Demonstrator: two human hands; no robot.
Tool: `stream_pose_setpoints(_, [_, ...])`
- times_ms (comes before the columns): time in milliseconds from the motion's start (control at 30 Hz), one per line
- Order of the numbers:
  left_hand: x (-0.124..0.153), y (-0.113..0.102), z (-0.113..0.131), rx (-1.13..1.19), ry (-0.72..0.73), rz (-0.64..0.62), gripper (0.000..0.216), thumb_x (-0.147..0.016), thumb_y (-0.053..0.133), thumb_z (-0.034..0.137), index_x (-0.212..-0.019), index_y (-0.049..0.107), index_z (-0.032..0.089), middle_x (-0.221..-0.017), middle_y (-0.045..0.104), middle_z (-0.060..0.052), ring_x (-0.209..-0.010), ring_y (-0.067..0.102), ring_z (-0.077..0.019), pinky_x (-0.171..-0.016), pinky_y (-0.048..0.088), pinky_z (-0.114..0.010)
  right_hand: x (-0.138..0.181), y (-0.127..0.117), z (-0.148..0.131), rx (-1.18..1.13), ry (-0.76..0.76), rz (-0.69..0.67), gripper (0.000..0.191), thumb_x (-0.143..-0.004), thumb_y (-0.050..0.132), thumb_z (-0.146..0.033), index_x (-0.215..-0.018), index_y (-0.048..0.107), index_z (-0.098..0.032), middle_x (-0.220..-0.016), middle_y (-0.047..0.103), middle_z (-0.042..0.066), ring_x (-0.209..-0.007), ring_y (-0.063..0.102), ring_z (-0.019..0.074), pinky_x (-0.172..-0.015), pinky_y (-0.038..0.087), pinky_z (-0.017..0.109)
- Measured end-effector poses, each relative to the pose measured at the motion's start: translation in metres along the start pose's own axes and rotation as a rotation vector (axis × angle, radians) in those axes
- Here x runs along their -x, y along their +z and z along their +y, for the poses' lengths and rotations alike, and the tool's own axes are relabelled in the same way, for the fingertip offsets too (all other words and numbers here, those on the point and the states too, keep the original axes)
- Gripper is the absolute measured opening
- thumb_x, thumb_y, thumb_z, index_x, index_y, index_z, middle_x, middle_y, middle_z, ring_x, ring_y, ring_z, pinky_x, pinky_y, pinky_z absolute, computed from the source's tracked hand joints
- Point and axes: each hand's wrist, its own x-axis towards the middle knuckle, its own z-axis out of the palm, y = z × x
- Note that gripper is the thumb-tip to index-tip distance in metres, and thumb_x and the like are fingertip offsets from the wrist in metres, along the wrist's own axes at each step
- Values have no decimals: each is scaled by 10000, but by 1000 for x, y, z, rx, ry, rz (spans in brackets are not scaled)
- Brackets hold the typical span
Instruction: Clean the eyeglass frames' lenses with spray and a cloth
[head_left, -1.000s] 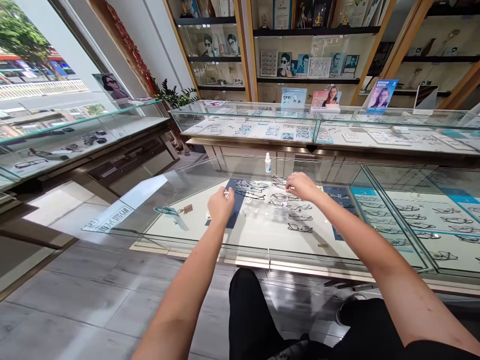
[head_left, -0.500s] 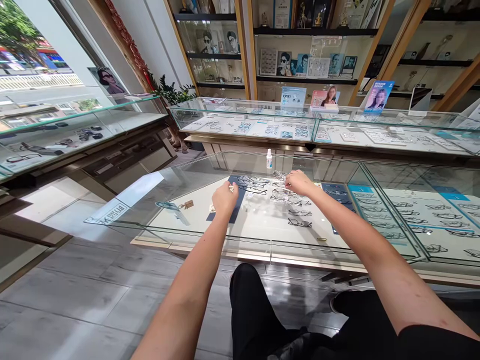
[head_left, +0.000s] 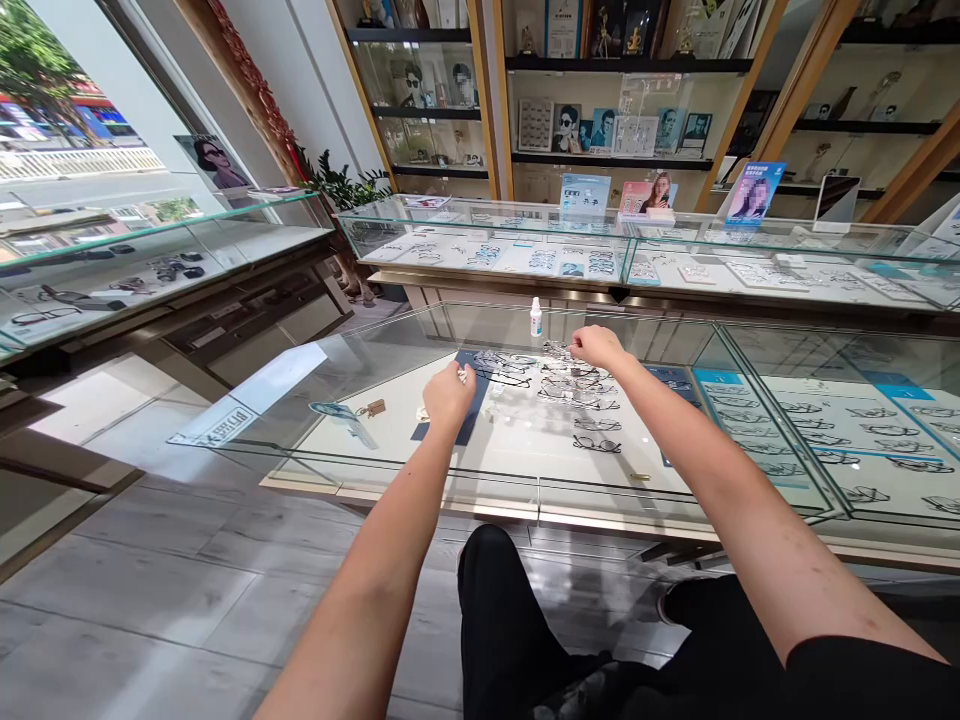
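My left hand [head_left: 448, 398] is closed above the glass top of the display case. A small pale bit shows at its fingertips, too small to name. To the right, my right hand [head_left: 598, 346] is curled with fingers pressed together; whatever it may hold is hidden. Between and beyond the hands a small white bottle [head_left: 535, 320] stands upright on the glass. Several eyeglasses [head_left: 577, 388] lie in rows below the hands, and a dark blue panel [head_left: 472, 428] lies under the left hand.
The glass display case [head_left: 538, 490] spans the front. A brown key fob [head_left: 372, 408] and a clear blue-edged holder [head_left: 346, 422] lie at its left. Another glass counter [head_left: 487, 215] stands behind, with a third counter [head_left: 247, 235] at the left.
My right hand has risen slightly and its wrist has turned, with the fingers more tucked in. My left hand stays almost where it was, still closed. The bottle has not visibly moved on the glass.
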Motion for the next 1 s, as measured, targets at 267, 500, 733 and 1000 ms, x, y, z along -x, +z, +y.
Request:
stream_pose_setpoints(267, [-1, 1, -1, 10, -8, -35, 537, -1093, 363, 460, -1113, 815, 171, -950, 802, -201, -937, 747, -345, -785, 448, -367, -25, 13, -14, 33, 58, -143, 136, -1009, 740, -262, -1096, 821, -196, -1212, 811, 157, -1116, 756, 282, -965, 575, 377])
stream_pose_setpoints(500, [-3, 3, -1, 23, -4, -56, 556, -1091, 372, 437, -1182, 844, 158, -957, 812, -210, -919, 747, -333, -790, 458, -368, -31, 23, -16, 51, 96, -205, 406, -1063, 721, -410, -1406, 675, -197, -1437, 685, 130, -1214, 718, 271, -1023, 640, 491])
stream_pose_setpoints(733, [-3, 4, -2, 34, 4, -51, 550, -1090, 377, 435, -1214, 842, 169, -987, 818, -221, -928, 748, -333, -813, 469, -386, -27, 8, -11, -36, 113, -168, 348, -1064, 719, -393, -1355, 708, -204, -1404, 710, 121, -1204, 722, 263, -1030, 633, 480])
stream_pose_setpoints(1000, [-2, 0, 1, 34, 4, -62, 553, -1089, 364, 419, -1133, 851, 161, -951, 805, -224, -932, 744, -353, -807, 463, -393, -4, -24, 8, -245, 140, 22, 96, -921, 777, -201, -981, 850, -222, -1154, 849, 107, -1088, 754, 267, -875, 537, 319])
